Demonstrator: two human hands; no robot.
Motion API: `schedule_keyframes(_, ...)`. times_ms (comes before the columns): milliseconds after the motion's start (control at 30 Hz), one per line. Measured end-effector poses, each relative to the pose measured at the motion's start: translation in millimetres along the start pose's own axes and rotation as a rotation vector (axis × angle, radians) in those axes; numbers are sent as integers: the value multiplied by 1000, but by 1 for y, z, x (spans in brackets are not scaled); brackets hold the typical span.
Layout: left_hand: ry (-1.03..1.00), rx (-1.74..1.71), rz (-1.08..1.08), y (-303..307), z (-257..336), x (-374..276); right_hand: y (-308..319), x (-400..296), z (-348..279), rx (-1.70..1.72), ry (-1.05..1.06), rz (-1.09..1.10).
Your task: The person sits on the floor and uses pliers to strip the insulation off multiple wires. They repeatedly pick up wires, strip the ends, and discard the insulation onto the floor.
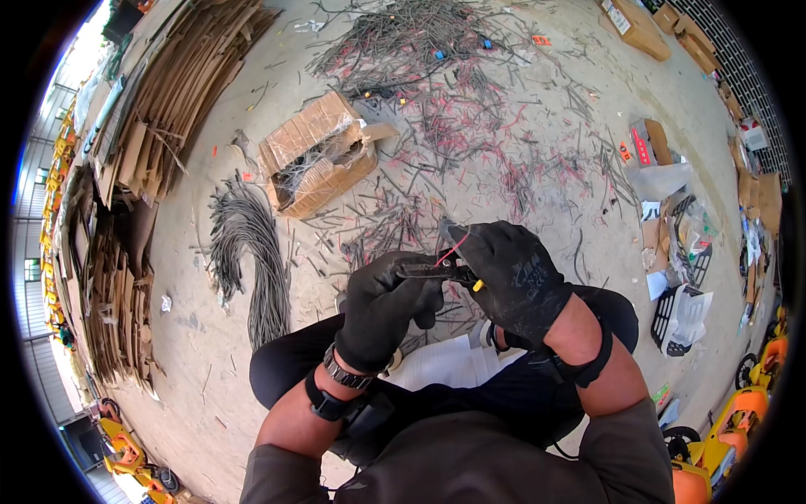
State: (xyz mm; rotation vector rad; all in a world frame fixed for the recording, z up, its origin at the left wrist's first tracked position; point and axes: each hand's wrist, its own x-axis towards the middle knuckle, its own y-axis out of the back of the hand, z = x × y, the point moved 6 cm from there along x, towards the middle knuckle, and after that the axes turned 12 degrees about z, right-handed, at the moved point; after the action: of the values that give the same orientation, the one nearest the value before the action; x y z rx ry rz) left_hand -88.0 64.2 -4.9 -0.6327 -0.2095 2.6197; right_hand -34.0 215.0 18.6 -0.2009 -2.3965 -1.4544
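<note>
My left hand (390,309), in a black glove, is closed around the left end of a dark plier-like hand tool (447,269). My right hand (519,277), gloved too, curls over the tool's other end, where a small yellow part (478,285) shows. From the tool's pivot a thin red wire (451,250) slants up to the fingers of my right hand. Both gloves hide much of the tool, including whatever lies between its jaws. Below the hands, a white sheet (441,365) lies between my legs.
Cut black and red wire pieces (441,126) litter the concrete floor ahead, heaped into a pile (403,38) farther off. A bundle of grey cables (267,290) and an open cardboard box (321,157) are at left. Flattened cardboard (182,82) is stacked beyond. A black plastic crate (677,321) sits right.
</note>
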Motion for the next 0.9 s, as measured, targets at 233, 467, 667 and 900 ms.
schedule_keyframes(233, -31, 84, -8, -2, 5, 0, 3, 1, -1, -3, -9, -2)
schedule_keyframes(467, -3, 77, 22, -3, 3, -1, 4, 1, -1, -103, 37, 57)
schedule_keyframes(667, -67, 30, -38, -4, 2, 0, 4, 4, -1, -157, 94, 154)
schedule_keyframes(900, -69, 16, -28, -3, 2, 0, 3, 4, -1, -156, 90, 165)
